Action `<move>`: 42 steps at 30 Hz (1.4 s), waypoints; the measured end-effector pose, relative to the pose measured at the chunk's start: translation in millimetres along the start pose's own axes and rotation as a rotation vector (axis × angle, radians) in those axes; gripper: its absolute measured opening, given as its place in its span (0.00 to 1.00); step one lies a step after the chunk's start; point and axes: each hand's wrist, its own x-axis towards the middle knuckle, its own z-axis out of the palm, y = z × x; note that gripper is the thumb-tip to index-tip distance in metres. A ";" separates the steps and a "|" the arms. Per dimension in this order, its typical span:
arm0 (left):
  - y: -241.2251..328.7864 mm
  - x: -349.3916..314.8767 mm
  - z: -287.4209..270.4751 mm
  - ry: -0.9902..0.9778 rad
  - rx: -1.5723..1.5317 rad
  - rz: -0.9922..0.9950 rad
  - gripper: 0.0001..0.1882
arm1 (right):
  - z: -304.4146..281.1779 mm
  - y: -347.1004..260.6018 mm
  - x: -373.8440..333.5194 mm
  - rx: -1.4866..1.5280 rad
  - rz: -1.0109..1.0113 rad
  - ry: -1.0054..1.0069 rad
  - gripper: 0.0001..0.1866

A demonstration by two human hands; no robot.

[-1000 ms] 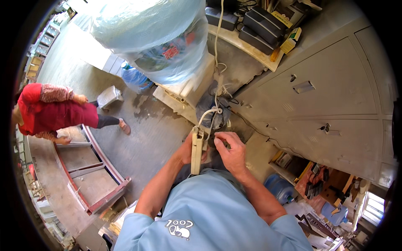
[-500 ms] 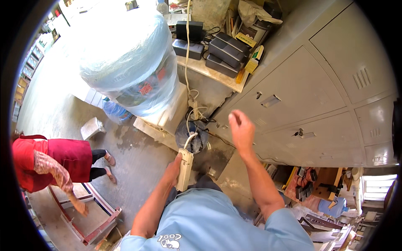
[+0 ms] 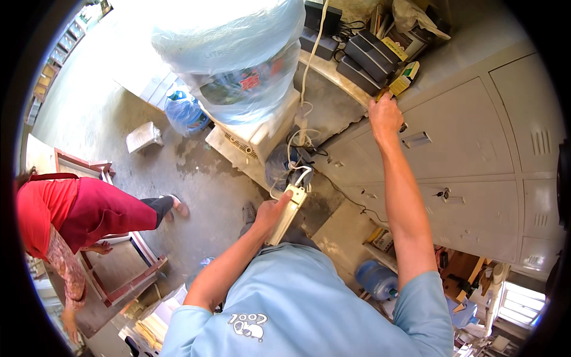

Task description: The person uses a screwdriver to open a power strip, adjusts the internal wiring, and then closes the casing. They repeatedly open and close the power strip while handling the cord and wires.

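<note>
My left hand (image 3: 272, 214) is wrapped round a cream-coloured power strip (image 3: 288, 215), held up in front of my body. A white cord (image 3: 303, 174) curves out of the strip's far end. At the far right, my right hand (image 3: 386, 115) is stretched out to the front corner of a stone-topped ledge (image 3: 342, 76). Its fingers are closed on a small yellow handle (image 3: 382, 93), mostly covered by the hand. Beside those fingertips stands a yellow-and-green box (image 3: 407, 75), next to stacked dark grey devices (image 3: 370, 59).
Grey metal lockers (image 3: 458, 131) run along the right. A plastic-wrapped water bottle (image 3: 238, 71) sits on a white dispenser ahead. A person in a red apron (image 3: 107, 208) stands at left near a wooden frame (image 3: 128, 268). A blue water jug (image 3: 376, 278) lies by my right elbow.
My right hand has moved forward and right, from in front of the lockers to the yellow handle on the ledge. The view has shifted; the person at left has changed posture.
</note>
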 end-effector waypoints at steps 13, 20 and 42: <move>-10.7 19.4 -11.8 0.071 0.255 0.030 0.40 | -51.3 -0.7 -31.1 0.057 0.008 0.295 0.17; -1.3 17.2 -13.0 0.057 0.272 -0.034 0.40 | -143.8 26.9 -73.0 0.342 0.004 0.398 0.16; -2.9 18.3 -11.0 0.151 0.562 0.072 0.49 | -129.1 17.6 -212.7 0.777 -0.157 -0.328 0.08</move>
